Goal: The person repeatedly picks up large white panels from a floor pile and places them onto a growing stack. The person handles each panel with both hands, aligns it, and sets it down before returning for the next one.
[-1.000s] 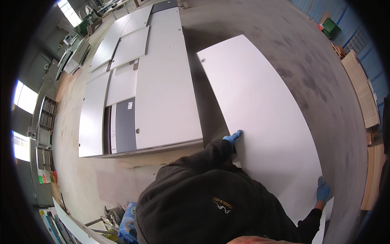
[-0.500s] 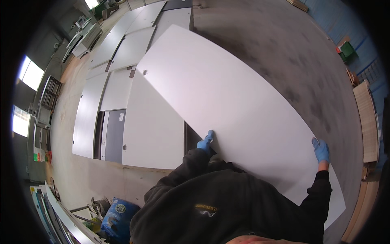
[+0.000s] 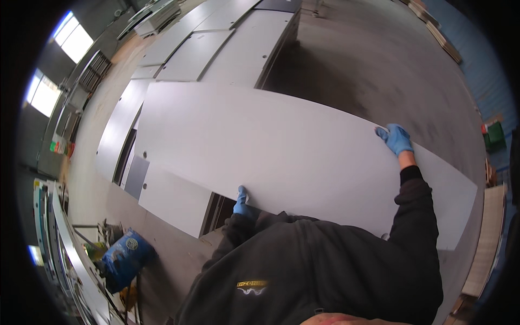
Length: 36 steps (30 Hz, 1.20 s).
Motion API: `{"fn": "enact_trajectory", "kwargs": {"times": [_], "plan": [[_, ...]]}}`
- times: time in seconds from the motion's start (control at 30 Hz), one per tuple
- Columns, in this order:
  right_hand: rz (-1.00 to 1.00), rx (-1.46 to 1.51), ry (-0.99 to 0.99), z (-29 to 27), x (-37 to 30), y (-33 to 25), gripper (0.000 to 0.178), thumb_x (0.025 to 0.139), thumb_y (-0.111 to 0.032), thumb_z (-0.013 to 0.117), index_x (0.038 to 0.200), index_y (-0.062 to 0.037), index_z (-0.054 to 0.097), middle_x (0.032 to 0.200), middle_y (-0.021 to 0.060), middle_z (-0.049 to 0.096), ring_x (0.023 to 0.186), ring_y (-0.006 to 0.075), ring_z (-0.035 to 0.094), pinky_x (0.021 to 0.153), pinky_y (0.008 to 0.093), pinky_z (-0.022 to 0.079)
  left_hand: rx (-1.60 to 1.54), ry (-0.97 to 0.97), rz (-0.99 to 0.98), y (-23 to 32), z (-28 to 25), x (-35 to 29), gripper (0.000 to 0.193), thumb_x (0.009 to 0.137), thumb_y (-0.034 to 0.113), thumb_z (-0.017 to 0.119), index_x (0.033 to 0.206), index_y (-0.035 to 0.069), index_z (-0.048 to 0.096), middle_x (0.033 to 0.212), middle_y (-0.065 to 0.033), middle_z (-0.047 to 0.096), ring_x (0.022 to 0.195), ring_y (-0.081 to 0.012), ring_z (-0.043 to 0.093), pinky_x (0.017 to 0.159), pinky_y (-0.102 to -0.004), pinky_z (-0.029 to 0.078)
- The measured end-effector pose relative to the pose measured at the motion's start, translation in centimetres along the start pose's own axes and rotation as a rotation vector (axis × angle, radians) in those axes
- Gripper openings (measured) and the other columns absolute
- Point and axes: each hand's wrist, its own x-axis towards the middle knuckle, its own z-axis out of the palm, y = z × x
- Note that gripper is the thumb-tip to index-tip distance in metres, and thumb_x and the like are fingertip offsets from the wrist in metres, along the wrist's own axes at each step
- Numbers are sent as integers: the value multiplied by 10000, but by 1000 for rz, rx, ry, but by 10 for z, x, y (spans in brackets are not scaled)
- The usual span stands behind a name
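A long white panel (image 3: 260, 135) with a small round hole near its far-left end lies across in front of me, its left part over other white panels. My left hand (image 3: 241, 200), in a blue glove, grips the near edge with the thumb on top; its other fingers are hidden below. My right hand (image 3: 396, 138), also gloved in blue, is closed over the far edge toward the right end. Beneath the held panel, a second white panel (image 3: 172, 197) with a round hole shows at the lower left.
White panels (image 3: 197, 51) lie in stacks ahead and left, with a dark grey one (image 3: 136, 176) among them. A blue sack (image 3: 127, 257) stands at the lower left beside upright leaning boards (image 3: 81, 265). Brown boards (image 3: 485, 238) are stacked along the right.
The held panel has swung counterclockwise, its far end moving left and toward me, so it lies more crosswise. My right hand has moved up and left; my left hand has shifted left and slightly down.
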Motion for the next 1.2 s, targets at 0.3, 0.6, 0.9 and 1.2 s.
{"fn": "enact_trajectory", "kwargs": {"times": [0.3, 0.6, 0.9, 1.2], "plan": [[-473, 67, -112, 39, 246, -180, 701, 839, -704, 633, 805, -5, 683, 880, 260, 676, 879, 453, 650, 780, 502, 518, -242, 277, 205, -17, -6, 35, 931, 825, 764, 656, 1480, 128, 470, 1499, -119, 506, 1353, -344, 490, 1134, -545, 425], [-830, 4, -337, 83, 379, -422, 754, 827, -743, 577, 1041, -46, 767, 1084, 201, 726, 1038, 358, 697, 904, 465, 534, -279, 453, 452, 3, 23, 55, 931, 861, 822, 530, 1522, 176, 422, 1536, -96, 474, 1374, -336, 471, 1124, -541, 433], [-1142, -32, -444, 130, 441, -597, 776, 836, -736, 543, 1019, -12, 752, 1031, 218, 723, 1006, 385, 691, 893, 468, 527, -737, 460, 678, 7, 26, 117, 780, 946, 704, 532, 1496, 155, 466, 1522, -70, 501, 1378, -299, 481, 1166, -489, 420], [-1306, -39, -537, 181, 518, -710, 741, 816, -710, 591, 959, -3, 760, 971, 218, 726, 946, 387, 704, 844, 473, 547, -955, 490, 724, 19, 35, 206, 712, 978, 645, 534, 1469, 129, 504, 1510, -62, 527, 1361, -275, 503, 1142, -457, 449]]}}
